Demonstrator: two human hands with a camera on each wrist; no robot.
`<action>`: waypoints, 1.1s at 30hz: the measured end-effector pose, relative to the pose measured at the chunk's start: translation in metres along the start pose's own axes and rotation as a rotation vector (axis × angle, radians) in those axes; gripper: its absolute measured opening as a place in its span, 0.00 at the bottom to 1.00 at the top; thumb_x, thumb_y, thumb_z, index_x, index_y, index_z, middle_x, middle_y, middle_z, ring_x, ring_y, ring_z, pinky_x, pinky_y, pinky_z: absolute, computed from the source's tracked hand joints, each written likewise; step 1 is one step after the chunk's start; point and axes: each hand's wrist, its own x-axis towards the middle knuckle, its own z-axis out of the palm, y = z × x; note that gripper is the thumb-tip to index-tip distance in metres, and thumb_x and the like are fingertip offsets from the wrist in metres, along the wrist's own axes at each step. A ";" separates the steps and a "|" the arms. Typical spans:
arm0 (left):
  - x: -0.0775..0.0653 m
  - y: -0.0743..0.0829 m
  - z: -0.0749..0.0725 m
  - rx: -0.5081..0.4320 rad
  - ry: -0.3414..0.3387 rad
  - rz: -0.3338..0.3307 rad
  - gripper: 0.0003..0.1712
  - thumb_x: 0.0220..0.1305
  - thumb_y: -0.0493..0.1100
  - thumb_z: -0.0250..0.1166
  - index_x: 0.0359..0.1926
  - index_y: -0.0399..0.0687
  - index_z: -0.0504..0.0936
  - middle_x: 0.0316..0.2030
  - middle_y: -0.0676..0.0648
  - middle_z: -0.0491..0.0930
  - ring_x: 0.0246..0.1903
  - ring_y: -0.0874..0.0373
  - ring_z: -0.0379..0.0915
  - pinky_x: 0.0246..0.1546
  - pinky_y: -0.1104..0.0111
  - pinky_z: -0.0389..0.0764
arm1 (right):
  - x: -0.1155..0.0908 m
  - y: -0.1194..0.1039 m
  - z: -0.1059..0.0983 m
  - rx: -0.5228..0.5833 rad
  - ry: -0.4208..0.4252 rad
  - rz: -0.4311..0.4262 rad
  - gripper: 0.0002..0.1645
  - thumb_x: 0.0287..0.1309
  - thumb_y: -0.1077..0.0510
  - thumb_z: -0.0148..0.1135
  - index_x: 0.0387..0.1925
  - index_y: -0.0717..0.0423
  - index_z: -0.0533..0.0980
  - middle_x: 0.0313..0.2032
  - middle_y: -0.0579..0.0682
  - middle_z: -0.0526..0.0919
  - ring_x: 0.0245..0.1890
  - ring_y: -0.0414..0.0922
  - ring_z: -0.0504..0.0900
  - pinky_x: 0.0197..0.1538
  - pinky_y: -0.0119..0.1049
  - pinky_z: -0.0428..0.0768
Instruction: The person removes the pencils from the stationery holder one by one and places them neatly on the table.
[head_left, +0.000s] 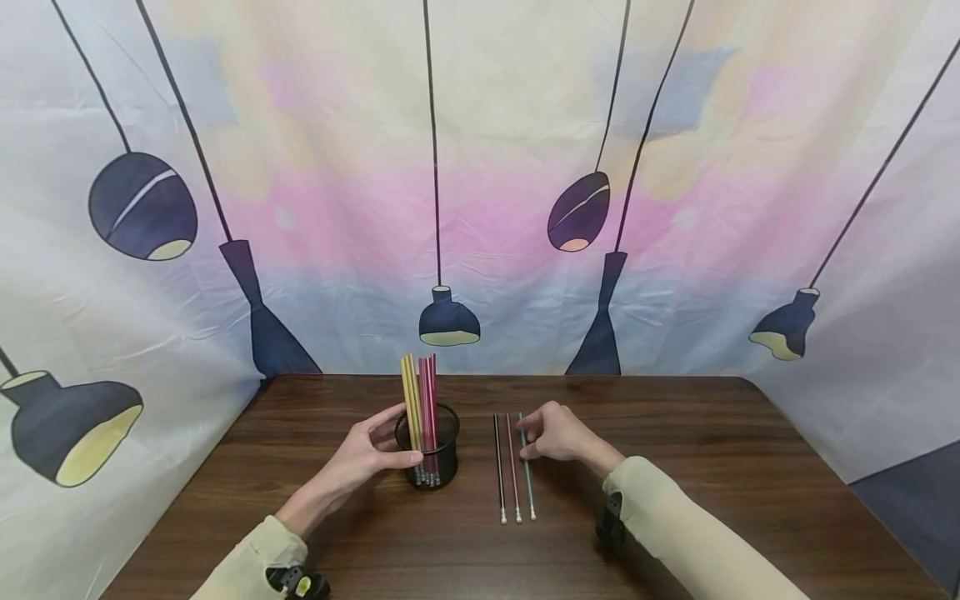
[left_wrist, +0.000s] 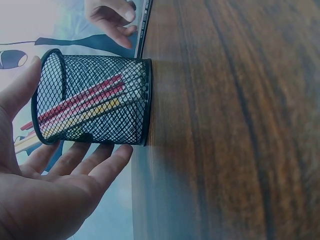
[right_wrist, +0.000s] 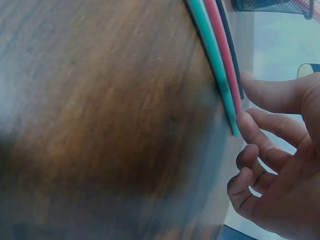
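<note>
My left hand (head_left: pixel 352 462) holds a black mesh pencil cup (head_left: pixel 445 465) at its left side, thumb at the rim and fingers along the mesh in the left wrist view. Inside lean several yellow pencils (head_left: pixel 407 379) and several red pencils (head_left: pixel 427 383), eraser ends down. To the right of the cup, a black pencil (head_left: pixel 498 471), a red pencil (head_left: pixel 513 467) and a green pencil (head_left: pixel 528 479) lie side by side, erasers toward me. My right hand (head_left: pixel 558 432) is over the green pencil's far half; thumb and forefinger stand apart in the right wrist view.
The dark wood-grain table (head_left: pixel 660 517) bears everything. Behind and beside it hangs a cloth backdrop (head_left: pixel 510 233) printed with lamps. A dark wrist device (head_left: pixel 611 521) sits at the right sleeve, another wrist device (head_left: pixel 296 581) at the left.
</note>
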 end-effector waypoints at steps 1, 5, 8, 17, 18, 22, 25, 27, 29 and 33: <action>0.000 0.000 0.000 -0.002 0.000 0.001 0.52 0.65 0.38 0.76 0.82 0.38 0.56 0.72 0.30 0.68 0.70 0.33 0.68 0.62 0.51 0.77 | 0.000 -0.001 -0.001 0.001 0.001 -0.004 0.23 0.52 0.64 0.82 0.52 0.62 0.88 0.29 0.44 0.82 0.32 0.42 0.77 0.41 0.39 0.78; 0.000 0.000 0.000 0.005 0.002 0.000 0.52 0.65 0.38 0.76 0.82 0.38 0.56 0.72 0.30 0.68 0.70 0.33 0.68 0.62 0.50 0.77 | -0.001 -0.004 -0.006 0.007 0.010 -0.035 0.24 0.52 0.64 0.82 0.53 0.64 0.87 0.29 0.44 0.83 0.32 0.41 0.77 0.42 0.40 0.77; 0.001 -0.001 0.000 0.018 0.008 -0.006 0.53 0.65 0.39 0.76 0.82 0.38 0.56 0.72 0.30 0.69 0.69 0.33 0.68 0.62 0.50 0.78 | 0.000 -0.008 -0.009 0.010 0.023 -0.056 0.25 0.52 0.64 0.81 0.53 0.66 0.86 0.29 0.45 0.83 0.32 0.41 0.78 0.42 0.40 0.78; 0.002 -0.004 -0.001 0.017 0.017 -0.019 0.52 0.65 0.39 0.76 0.82 0.40 0.57 0.72 0.31 0.69 0.69 0.34 0.69 0.62 0.50 0.77 | 0.001 -0.032 -0.016 0.031 0.018 -0.121 0.19 0.57 0.63 0.79 0.51 0.60 0.88 0.34 0.46 0.86 0.36 0.42 0.82 0.42 0.42 0.81; 0.002 -0.004 -0.001 0.015 0.018 -0.018 0.52 0.65 0.39 0.76 0.82 0.40 0.57 0.72 0.31 0.69 0.69 0.34 0.69 0.62 0.50 0.77 | 0.001 -0.035 -0.016 0.034 0.020 -0.129 0.18 0.57 0.63 0.79 0.51 0.58 0.88 0.35 0.46 0.86 0.37 0.43 0.82 0.43 0.43 0.81; 0.001 -0.003 -0.001 0.015 0.015 -0.016 0.52 0.65 0.39 0.76 0.82 0.39 0.57 0.72 0.31 0.69 0.69 0.34 0.69 0.61 0.50 0.78 | 0.001 -0.047 -0.015 0.053 0.026 -0.173 0.16 0.59 0.63 0.78 0.50 0.55 0.88 0.36 0.48 0.87 0.39 0.42 0.83 0.43 0.42 0.80; 0.001 -0.001 0.000 0.015 0.009 -0.012 0.52 0.65 0.39 0.76 0.83 0.39 0.56 0.73 0.30 0.68 0.69 0.34 0.68 0.62 0.50 0.78 | 0.003 -0.055 -0.013 0.065 0.031 -0.211 0.15 0.59 0.62 0.78 0.49 0.55 0.88 0.39 0.49 0.88 0.40 0.43 0.84 0.43 0.43 0.81; 0.001 0.000 0.000 0.016 0.006 -0.010 0.52 0.66 0.39 0.75 0.83 0.38 0.56 0.73 0.30 0.67 0.69 0.33 0.68 0.62 0.50 0.78 | 0.004 -0.061 -0.012 0.071 0.028 -0.233 0.15 0.59 0.62 0.78 0.49 0.57 0.88 0.40 0.49 0.89 0.43 0.47 0.86 0.46 0.43 0.82; 0.001 0.000 0.001 0.017 0.009 -0.012 0.52 0.66 0.39 0.76 0.83 0.38 0.56 0.73 0.30 0.67 0.69 0.33 0.68 0.62 0.49 0.77 | 0.006 -0.067 -0.010 0.071 0.025 -0.241 0.15 0.59 0.61 0.78 0.49 0.57 0.88 0.42 0.50 0.89 0.47 0.52 0.87 0.49 0.45 0.83; 0.001 0.000 0.000 0.017 0.009 -0.014 0.53 0.65 0.39 0.76 0.83 0.38 0.56 0.73 0.30 0.67 0.70 0.33 0.68 0.62 0.49 0.77 | 0.007 -0.077 -0.007 0.081 0.017 -0.254 0.16 0.60 0.61 0.78 0.49 0.57 0.87 0.46 0.53 0.89 0.50 0.53 0.87 0.52 0.45 0.83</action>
